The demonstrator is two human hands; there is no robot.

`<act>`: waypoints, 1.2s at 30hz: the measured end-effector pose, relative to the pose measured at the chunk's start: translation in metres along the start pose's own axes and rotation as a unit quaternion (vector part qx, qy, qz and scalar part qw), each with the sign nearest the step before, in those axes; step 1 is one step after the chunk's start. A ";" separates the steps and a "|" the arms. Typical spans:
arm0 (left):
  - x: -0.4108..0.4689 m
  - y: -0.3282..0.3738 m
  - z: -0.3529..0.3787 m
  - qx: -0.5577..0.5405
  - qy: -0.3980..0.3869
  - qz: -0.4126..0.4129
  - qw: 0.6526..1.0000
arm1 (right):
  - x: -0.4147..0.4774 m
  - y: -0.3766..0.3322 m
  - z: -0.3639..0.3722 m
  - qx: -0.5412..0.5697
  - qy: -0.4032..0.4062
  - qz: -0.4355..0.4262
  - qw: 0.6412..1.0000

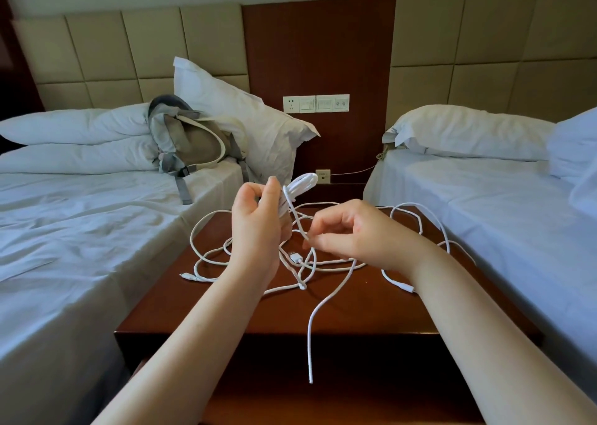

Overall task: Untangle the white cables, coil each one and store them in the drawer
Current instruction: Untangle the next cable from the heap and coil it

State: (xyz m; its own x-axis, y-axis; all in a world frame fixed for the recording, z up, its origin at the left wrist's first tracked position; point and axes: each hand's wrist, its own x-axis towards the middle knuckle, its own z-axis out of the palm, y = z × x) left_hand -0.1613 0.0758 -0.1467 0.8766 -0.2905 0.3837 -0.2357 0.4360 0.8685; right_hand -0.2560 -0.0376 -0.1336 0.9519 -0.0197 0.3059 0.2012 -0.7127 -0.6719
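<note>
Dangling over the nightstand's (355, 311) front edge, one cable's free end (310, 360) hangs limp. It looks light, soft and springy, and is best taken close to the coil and fed through the fingers. The right hand (352, 234) pinches a strand between thumb and fingertip. The left hand (258, 230) grips a small coil (302, 182), fingers curled round it. The other white cables (295, 258) lie tangled on the nightstand top, their crossings partly hidden behind both hands. I cannot make out the drawer.

Your head cam, wide-angle, looks forward and down, close over the nightstand (355, 305); left bed (80, 230), right bed (484, 205) flank it, headboard wall (318, 46) ahead.
</note>
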 end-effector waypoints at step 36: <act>0.005 -0.011 0.002 0.167 0.003 -0.082 0.983 | 0.003 -0.002 0.005 0.005 0.113 -0.083 0.990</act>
State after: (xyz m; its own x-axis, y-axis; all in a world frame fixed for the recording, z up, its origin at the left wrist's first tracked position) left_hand -0.1555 0.0676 -0.1537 0.9164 -0.3278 0.2298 -0.2156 0.0796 0.9732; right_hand -0.2525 -0.0328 -0.1345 0.8294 -0.0599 0.5554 0.3539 -0.7130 -0.6054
